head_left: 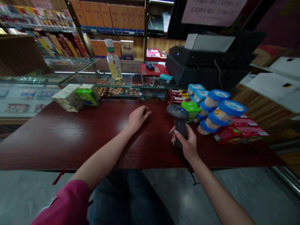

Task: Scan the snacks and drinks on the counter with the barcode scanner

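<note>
My right hand [188, 142] is wrapped round the handle of a dark barcode scanner [180, 125], held upright over the right part of the reddish-brown wooden desk [93, 131]. A blue light shows on the scanner's head, and its cable hangs below the desk edge. My left hand [138, 118] rests on the desk near its middle, fingers loosely curled with nothing visible in them. Just behind the scanner is a green box [191, 108]. Beside it stand stacked tubs with blue lids [232, 107].
Small white-and-green packs [70, 97] stand at the desk's back left. Red boxes [243, 129] lie at the right. On the glass counter [86, 70] behind are a bottle of yellow liquid [114, 64] and a phone [137, 80]. A black printer-like machine [206, 62] stands back right.
</note>
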The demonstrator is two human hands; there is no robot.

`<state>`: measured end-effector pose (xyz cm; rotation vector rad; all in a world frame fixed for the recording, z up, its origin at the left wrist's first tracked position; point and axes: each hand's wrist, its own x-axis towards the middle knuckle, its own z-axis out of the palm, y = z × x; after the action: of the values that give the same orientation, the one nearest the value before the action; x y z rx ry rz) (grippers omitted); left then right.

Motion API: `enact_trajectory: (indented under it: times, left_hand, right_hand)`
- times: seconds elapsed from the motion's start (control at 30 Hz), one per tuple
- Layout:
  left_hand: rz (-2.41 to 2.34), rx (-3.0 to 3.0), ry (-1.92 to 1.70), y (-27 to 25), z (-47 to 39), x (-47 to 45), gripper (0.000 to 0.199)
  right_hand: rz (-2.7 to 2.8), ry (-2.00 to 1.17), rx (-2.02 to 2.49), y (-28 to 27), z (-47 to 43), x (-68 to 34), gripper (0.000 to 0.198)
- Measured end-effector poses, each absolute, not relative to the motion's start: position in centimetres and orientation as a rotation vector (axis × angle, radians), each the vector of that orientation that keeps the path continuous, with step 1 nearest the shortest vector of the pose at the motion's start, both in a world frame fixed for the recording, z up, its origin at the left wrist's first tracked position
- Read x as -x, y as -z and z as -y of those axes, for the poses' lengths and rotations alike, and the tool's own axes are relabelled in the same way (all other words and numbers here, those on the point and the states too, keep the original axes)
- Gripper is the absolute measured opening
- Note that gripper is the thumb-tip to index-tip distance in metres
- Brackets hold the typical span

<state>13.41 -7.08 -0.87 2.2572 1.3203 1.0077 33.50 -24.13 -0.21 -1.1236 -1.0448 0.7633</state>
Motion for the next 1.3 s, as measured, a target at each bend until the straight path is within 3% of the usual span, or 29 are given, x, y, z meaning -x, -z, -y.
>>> enact_trajectory:
  times: [0.1,0.27,0.43,0.7,0.9,1.03,1.3]
  left_hand:
    - [-1.679,-2.283,-1.168,-0.5,4.9,-4.7,0.019]
    - [-1.956,-2.012,-1.731,-1.6,1.7,5.0,0.055]
    - [-1.957,-1.892,-1.746,0.0,-0.4,7.5,0.076]
    - [-1.816,-1.834,-1.645,0.2,-0.3,6.6,0.046]
    - [-1.746,-1.677,-1.735,2.7,-2.6,7.5,0.071]
    - [-1.594,-1.527,-1.611,4.0,-4.3,8.4,0.055]
    - [-1.258,-1.462,-1.447,2.3,-2.5,7.0,0.043]
  right_hand:
    - [1.123,-0.987,1.093,-0.3,21.2,-30.9,0.036]
    - [1.162,-1.214,1.006,-0.9,14.7,-24.8,0.039]
    - [1.101,-1.270,0.937,-0.5,11.5,-21.3,0.037]
    - [1.024,-1.300,0.949,0.1,12.1,-22.1,0.029]
    - [1.032,-1.335,0.927,0.2,12.0,-21.9,0.035]
    - [1.055,-1.344,0.917,0.1,12.1,-21.9,0.035]
    - [1.035,-1.370,0.887,-0.2,12.4,-21.9,0.029]
